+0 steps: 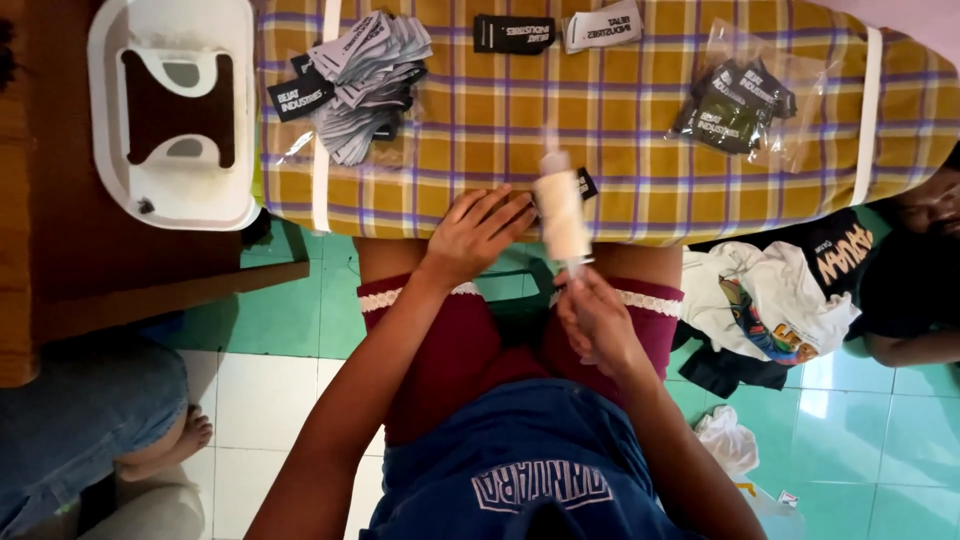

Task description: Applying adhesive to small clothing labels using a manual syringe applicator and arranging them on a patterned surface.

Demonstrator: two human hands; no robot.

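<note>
Near the middle of the frame, the right hand (597,322) gripped the lower end of a cream-coloured tube-shaped tool (562,212), blurred, with fingers closed around its thin stem; the tool stood up over the near edge of the board. The left hand (478,232) lay with its fingers spread and loosely curled on that same edge, just beside the tool, touching the cloth; whether it pinched anything beneath the fingertips could not be told. A small black label (586,183) showed just right of the tool's body, partly hidden behind it.

The board itself was padded and covered in a yellow plaid cloth (620,120), spanning the upper part of the frame. On its upper left lay a loose heap of black and grey woven labels (362,82). At the top centre sat one black label (513,33) and one white label (603,26) side by side. Toward the upper right lay a clear plastic bag of dark labels (738,103).

At the far upper left, a white iron rest (170,115) sat on a brown wooden table (60,250). At the right, below the board, a pile of folded printed shirts (775,300) lay over the green tiled floor (300,320).
</note>
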